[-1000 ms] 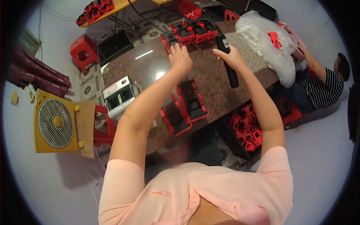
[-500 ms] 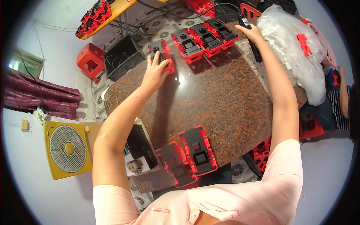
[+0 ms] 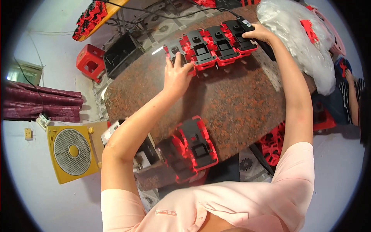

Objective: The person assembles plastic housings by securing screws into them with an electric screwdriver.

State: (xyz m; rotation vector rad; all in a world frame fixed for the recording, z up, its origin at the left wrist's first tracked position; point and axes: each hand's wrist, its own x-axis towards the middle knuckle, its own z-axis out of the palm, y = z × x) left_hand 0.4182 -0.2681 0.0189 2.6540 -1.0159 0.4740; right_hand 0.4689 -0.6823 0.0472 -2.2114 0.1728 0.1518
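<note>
My left hand (image 3: 178,79) grips the near end of a red-and-black plastic casing (image 3: 174,50), fingers on its top and thumb at its right side. This casing stands at the left end of a row of similar ones, close against the neighbouring casing (image 3: 201,54). At the far right of the row, my right hand (image 3: 262,34) is wrapped round a black corded tool (image 3: 245,24) that looks like an electric screwdriver; its tip cannot be made out. Near the table's front edge lie two more casings, a sharp one (image 3: 200,145) and a hazy one (image 3: 177,160) beside it.
The speckled brown table (image 3: 239,104) carries a clear plastic bag (image 3: 295,42) at right. A black cord (image 3: 185,16) runs across the back. Left stand a black crate (image 3: 121,54), a red stool (image 3: 89,62) and a yellow fan (image 3: 73,154). Another person's arm (image 3: 351,96) is at far right.
My left hand has slid its casing rightward, closing the gap to the row. My right hand still holds the corded tool, now nearer the right-end casing. The whole view has shifted slightly.
</note>
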